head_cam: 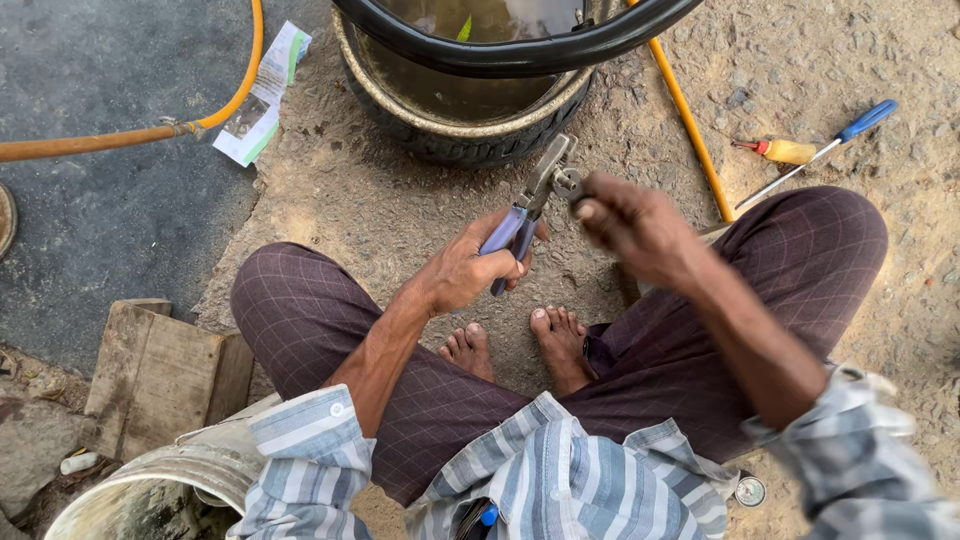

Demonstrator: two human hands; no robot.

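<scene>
My left hand (470, 268) grips the blue handles of a pair of pliers (528, 208), whose metal jaws point up and to the right. My right hand (632, 225) is blurred and pinches a small round metal part (568, 183) right at the plier jaws. Both hands are held above my bare feet (520, 345), between my knees, as I squat on rough ground. Whether the jaws clamp the metal part I cannot tell.
A water-filled basin set in a tyre (470, 105) stands just ahead, with a black rubber tube (520, 50) across it. An orange hose (130, 132) lies left, a blue-handled screwdriver (825, 150) and small yellow bottle (785, 151) right, a wooden block (160, 375) and bucket (150, 490) near left.
</scene>
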